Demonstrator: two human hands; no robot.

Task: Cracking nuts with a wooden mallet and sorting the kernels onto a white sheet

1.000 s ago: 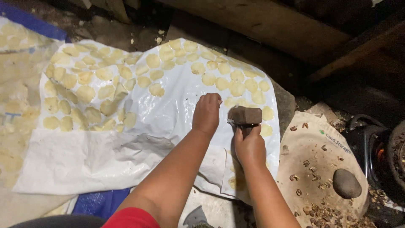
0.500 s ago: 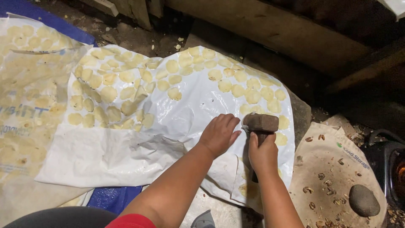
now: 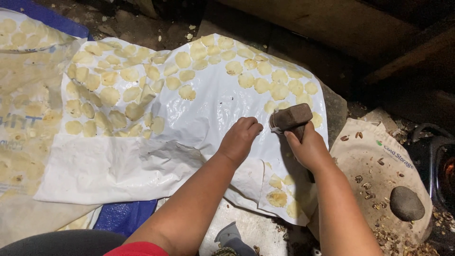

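Note:
My right hand [image 3: 308, 149] grips the handle of a wooden mallet [image 3: 290, 117], its brown head resting low over a white plastic sheet [image 3: 208, 106]. My left hand [image 3: 239, 137] lies just left of the mallet head, fingers curled down on the sheet; what is under the fingertips is hidden. Several flattened pale yellow discs [image 3: 109, 97] are spread across the sheet's far and left parts. A few more flattened discs [image 3: 276, 197] lie on the sheet's near right corner.
A second plastic sheet with discs [image 3: 23, 109] lies at the far left. A blue tarp [image 3: 125, 215] shows under the sheets. At right a beige sack [image 3: 374, 166] carries nut shells and a round grey stone [image 3: 406, 203]. Dark wooden planks [image 3: 332, 23] run along the back.
The view has shifted, so the sheet sits further right in frame. The mallet head has come lower toward the sheet and my left fingers have curled in beside it.

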